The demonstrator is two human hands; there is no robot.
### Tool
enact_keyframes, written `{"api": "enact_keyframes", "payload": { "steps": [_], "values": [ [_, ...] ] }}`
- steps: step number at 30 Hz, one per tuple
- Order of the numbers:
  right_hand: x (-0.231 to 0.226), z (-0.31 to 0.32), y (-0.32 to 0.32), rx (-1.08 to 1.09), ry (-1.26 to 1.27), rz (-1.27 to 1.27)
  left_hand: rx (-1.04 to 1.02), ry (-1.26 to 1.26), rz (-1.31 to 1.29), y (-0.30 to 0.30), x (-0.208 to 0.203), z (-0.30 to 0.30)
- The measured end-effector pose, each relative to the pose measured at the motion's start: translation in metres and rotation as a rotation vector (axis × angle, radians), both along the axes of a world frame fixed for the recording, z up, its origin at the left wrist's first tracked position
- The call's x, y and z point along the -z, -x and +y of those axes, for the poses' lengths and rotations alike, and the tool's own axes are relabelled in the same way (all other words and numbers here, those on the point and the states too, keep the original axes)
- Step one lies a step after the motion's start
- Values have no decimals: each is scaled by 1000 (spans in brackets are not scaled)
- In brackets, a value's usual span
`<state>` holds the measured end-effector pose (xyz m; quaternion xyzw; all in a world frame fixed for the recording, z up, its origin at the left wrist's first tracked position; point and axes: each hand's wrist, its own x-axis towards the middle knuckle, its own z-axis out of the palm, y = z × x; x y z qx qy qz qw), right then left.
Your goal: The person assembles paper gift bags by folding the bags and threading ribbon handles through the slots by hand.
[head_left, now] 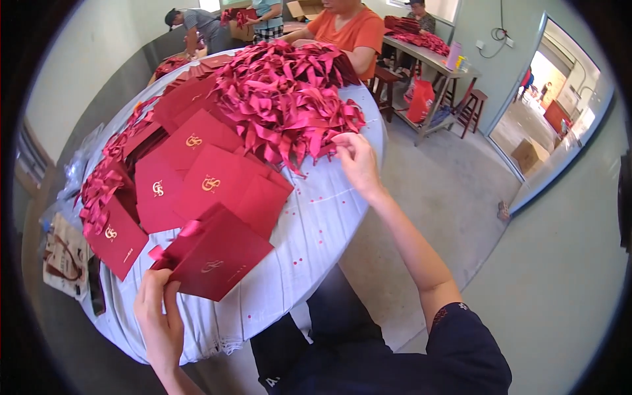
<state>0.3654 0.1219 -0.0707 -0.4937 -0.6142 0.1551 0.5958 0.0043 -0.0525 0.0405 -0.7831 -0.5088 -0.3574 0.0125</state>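
Noted at near left: left hand (158, 309), narrowed to a pinch, thumb against fingers at the left corner of a dark red packet (220, 260). Held tilted over the near part of the table, emblem-marked face up. Probably gripped by the corner to keep that face uncovered and uncreased. Seen at the upper-left edge: bright ribbon (191, 228), apparently free of the fingers. Folded bag or sleeve? Unable to tell.

Noted farther off, to the right: right hand (357, 163), at the near right fringe of a large ribbon heap (283, 99), fingers bent in, thumb close by. Narrow rather than wide; cannot tell whether pinching a ribbon end. Perhaps placed there because of looser ends than in the tangle.

Found just beyond the held packet: overlapping red packets (210, 184), lying mostly flat, gold emblems upward; likely spread loosely for easy lifting. Found along the left rim: more ribbons (99, 191), beside those packets. Presumably piled left and far to leave working room at near right on the white tablecloth (299, 230); scattered there, small red specks (320, 232).

Also recorded: canvas tote (64, 257) at left; person in orange (345, 33) at the far side, behind the heap; side table (431, 60) at far right, bearing more red goods.
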Motion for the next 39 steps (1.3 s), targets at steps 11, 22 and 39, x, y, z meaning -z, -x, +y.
{"api": "enact_keyframes", "payload": {
  "steps": [11,22,39],
  "values": [
    [-15,16,14,58,-319,-807,0,-8,8,-7,0,3],
    [-37,-19,85,-240,-430,-344,-13,63,-31,-11,-4,8],
    [-95,-112,148,-669,-358,132,-56,138,-32,4,-10,3]
  ]
}}
